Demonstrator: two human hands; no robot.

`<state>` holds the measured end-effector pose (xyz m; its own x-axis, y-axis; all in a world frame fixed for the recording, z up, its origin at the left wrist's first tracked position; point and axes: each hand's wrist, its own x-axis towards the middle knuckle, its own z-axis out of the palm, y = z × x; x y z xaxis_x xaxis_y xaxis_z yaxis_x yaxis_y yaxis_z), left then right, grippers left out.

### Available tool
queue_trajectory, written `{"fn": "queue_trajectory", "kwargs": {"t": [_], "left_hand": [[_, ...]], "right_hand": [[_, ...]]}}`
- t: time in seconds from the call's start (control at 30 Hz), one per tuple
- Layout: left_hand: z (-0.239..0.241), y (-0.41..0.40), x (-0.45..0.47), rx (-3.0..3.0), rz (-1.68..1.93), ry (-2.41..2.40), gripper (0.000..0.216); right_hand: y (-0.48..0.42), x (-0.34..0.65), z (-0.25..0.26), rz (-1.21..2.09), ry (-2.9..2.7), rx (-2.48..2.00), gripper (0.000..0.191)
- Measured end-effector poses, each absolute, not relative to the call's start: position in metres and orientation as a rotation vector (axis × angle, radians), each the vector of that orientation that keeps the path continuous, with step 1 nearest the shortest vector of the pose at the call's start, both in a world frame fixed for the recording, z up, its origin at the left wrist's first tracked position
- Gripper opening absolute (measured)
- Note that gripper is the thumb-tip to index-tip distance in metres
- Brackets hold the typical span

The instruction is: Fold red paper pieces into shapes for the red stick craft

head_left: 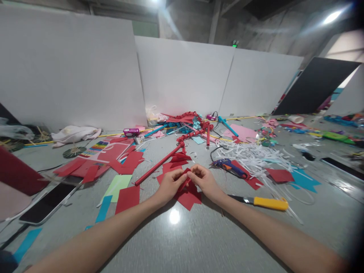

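Note:
Both my hands meet over the middle of the grey table, pinching a small piece of red paper (186,172). The fingers of my left hand (170,184) are closed on its left side. My right hand (205,182) grips it from the right, thumb and forefinger together. Below the hands lie several red paper pieces (189,200) with angular edges, partly hidden by the fingers. Just beyond them is a stack of folded red paper (179,157). A rolled red paper tube (157,165) lies slanting to the left of it.
To the right are a blue glue gun (231,168), a yellow-handled cutter (270,203) and a heap of white paper strips (253,156). A phone (51,201) and red sheets (104,153) lie left. White panels (184,76) stand behind a red paper chain (196,132).

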<state>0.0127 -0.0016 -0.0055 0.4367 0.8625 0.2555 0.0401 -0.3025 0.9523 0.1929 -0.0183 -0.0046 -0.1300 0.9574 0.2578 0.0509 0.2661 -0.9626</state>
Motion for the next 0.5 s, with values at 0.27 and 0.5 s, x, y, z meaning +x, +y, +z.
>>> {"fn": "queue_trajectory", "kwargs": {"t": [0.27,0.5], "left_hand": [[-0.004,-0.003,0.014,1.616,1.055,0.797,0.038],[-0.007,-0.004,0.017,1.411,1.042,0.772,0.040]], "right_hand": [[-0.022,0.189,0.002,1.034,-1.463,-0.984,0.030],[-0.034,0.174,0.028,0.796,-1.412,-0.946,0.025]]}}
